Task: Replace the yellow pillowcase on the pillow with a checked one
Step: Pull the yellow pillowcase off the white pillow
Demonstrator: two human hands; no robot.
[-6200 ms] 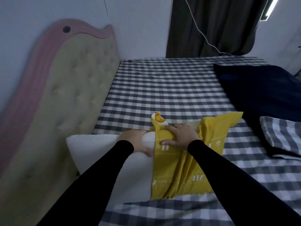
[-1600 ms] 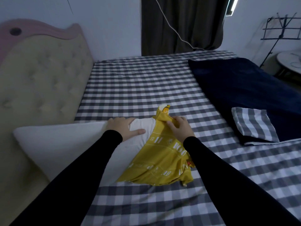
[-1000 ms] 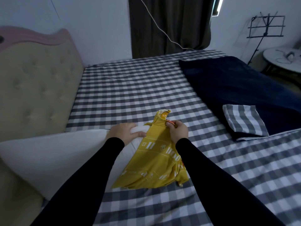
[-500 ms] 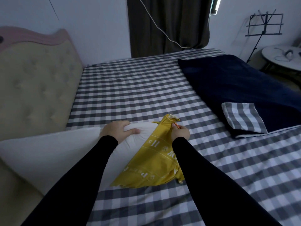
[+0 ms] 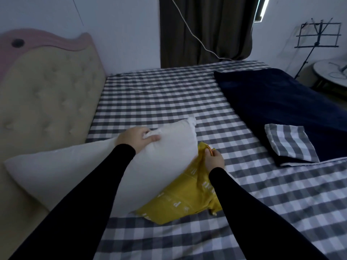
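pillow: bare white stuffed pillow (image 5: 157, 166) lies out of its cover on the bed, one end against the headboard.
yellow case: crumpled yellow printed pillowcase (image 5: 187, 196) lies flat, partly under the pillow's near corner.
left hand (image 5: 135, 139): clenched on the pillow's top edge, fabric bunched.
right hand (image 5: 214, 160): pinching the yellow case's top corner.
checked case: folded grey-and-white checked pillowcase (image 5: 289, 145) on the dark navy blanket (image 5: 281, 102), well apart.
bed: grey checked sheet (image 5: 159, 102), tufted beige headboard (image 5: 47, 94).

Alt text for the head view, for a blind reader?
A left hand grips a white pillow, nearly out of the yellow pillowcase the right hand holds on a checked bed. A folded checked pillowcase lies nearby.
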